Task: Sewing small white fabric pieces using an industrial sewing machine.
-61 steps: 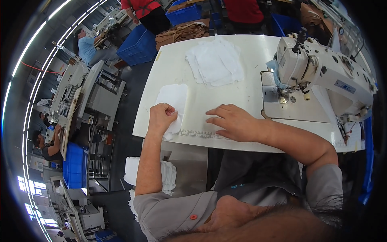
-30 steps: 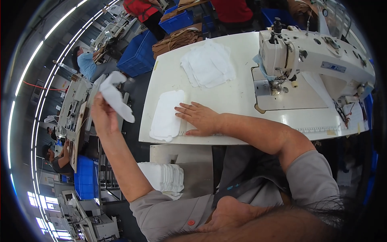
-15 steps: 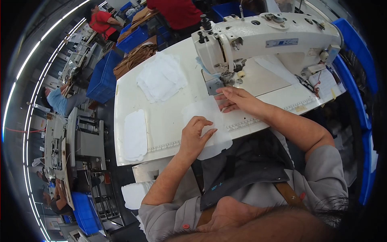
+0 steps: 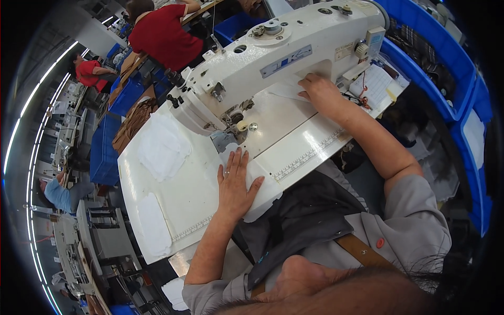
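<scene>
Since half a second ago, our left hand has come down flat, fingers extended, onto one white sheet, which reaches toward the needle and overhangs the worktop's front edge. Our right hand has shifted from beside the needle to one white strip under the machine arm; we cannot tell whether its bent fingers grip. We count one machine, one white pile near the far edge and one white pad by the front-left corner.
</scene>
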A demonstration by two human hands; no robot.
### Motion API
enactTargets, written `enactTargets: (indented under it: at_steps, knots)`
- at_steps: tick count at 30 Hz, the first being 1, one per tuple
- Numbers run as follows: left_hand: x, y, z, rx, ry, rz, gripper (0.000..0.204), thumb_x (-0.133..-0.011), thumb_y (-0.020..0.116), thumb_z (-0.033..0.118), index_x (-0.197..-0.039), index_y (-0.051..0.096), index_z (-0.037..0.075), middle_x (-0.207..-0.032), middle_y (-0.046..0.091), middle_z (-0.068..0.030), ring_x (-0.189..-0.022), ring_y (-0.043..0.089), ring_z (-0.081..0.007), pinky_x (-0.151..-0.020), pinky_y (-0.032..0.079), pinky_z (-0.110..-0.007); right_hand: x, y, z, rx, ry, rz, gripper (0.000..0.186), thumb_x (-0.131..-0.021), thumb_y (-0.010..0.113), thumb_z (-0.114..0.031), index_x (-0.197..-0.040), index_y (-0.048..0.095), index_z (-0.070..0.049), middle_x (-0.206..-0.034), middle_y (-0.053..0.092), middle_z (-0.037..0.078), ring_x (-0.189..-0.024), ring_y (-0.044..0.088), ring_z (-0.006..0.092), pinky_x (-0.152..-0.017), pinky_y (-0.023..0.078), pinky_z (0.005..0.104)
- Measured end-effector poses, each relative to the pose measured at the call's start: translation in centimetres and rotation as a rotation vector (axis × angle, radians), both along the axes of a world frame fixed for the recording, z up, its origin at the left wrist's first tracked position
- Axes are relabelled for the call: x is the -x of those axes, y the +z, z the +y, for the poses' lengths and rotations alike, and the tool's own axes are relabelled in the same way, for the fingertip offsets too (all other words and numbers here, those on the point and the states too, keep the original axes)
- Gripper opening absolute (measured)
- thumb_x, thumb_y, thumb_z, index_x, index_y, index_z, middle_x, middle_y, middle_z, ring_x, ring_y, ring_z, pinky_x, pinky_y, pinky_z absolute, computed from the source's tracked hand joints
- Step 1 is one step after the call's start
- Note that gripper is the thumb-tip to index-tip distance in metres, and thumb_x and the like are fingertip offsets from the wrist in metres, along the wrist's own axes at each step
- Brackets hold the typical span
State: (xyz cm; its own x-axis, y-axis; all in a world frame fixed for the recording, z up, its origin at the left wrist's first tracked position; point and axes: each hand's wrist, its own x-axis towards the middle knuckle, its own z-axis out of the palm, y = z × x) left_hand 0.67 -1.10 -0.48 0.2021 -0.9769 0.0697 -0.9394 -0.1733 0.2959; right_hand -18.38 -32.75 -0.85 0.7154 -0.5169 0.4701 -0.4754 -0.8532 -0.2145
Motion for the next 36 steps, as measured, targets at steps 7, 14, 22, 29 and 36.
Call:
enactTargets:
  at_steps: [7, 14, 22, 29, 36]
  knots:
    - [-1.0, 0.1, 0.0, 0.055, 0.046, 0.059, 0.068, -0.1, 0.06, 0.048, -0.151, 0.048, 0.004, -0.164, 0.036, -0.0172, -0.155, 0.029, -0.0358, -0.123, 0.02, -0.058, -1.8, -0.3, -0.8, -0.075, -0.098, 0.144, 0.03, -0.089, 0.075, -0.031, -0.098, 0.069, -0.003, -0.102, 0.066, 0.017, -0.095, 0.07, 0.0364, -0.082, 0.057, 0.0446]
    - [-1.4, -0.1, 0.3, 0.122, 0.031, 0.117, 0.057, -0.099, 0.064, 0.043, -0.142, 0.058, 0.006, -0.16, 0.043, -0.0173, -0.152, 0.035, -0.0363, -0.122, 0.023, -0.058, -0.9, 1.1, 0.6, -0.268, 0.003, 0.213, 0.032, -0.084, 0.081, -0.031, -0.1, 0.066, -0.008, -0.106, 0.065, 0.013, -0.098, 0.067, 0.035, -0.085, 0.052, 0.0444]
    - [-1.0, -0.4, -0.3, 0.141, -0.049, 0.161, 0.057, -0.096, 0.071, 0.037, -0.141, 0.058, 0.005, -0.158, 0.046, -0.0162, -0.15, 0.038, -0.0356, -0.12, 0.028, -0.057, -0.9, -0.3, 1.3, -0.299, -0.077, -0.061, 0.037, -0.082, 0.084, -0.021, -0.109, 0.067, -0.004, -0.107, 0.067, 0.015, -0.106, 0.064, 0.0364, -0.091, 0.05, 0.0434]
    - [-0.8, 0.3, -0.2, 0.192, -0.055, 0.164, 0.06, -0.088, 0.08, 0.029, -0.139, 0.06, 0.005, -0.155, 0.05, -0.0167, -0.147, 0.043, -0.0358, -0.121, 0.03, -0.052, -0.8, 0.9, -0.3, -0.438, -0.007, 0.119, 0.031, -0.083, 0.082, -0.02, -0.104, 0.069, 0.0, -0.105, 0.072, 0.021, -0.104, 0.068, 0.04, -0.091, 0.053, 0.0473]
    - [-1.5, 1.1, -0.5, 0.328, -0.09, 0.255, 0.056, -0.087, 0.083, 0.026, -0.135, 0.063, 0.006, -0.137, 0.066, -0.0144, -0.129, 0.061, -0.0329, -0.106, 0.048, -0.047, 0.8, 2.1, 2.3, -0.261, 0.02, -0.156, 0.017, -0.088, 0.075, -0.012, -0.096, 0.064, -0.002, -0.089, 0.072, 0.018, -0.085, 0.071, 0.0378, -0.076, 0.054, 0.0468]
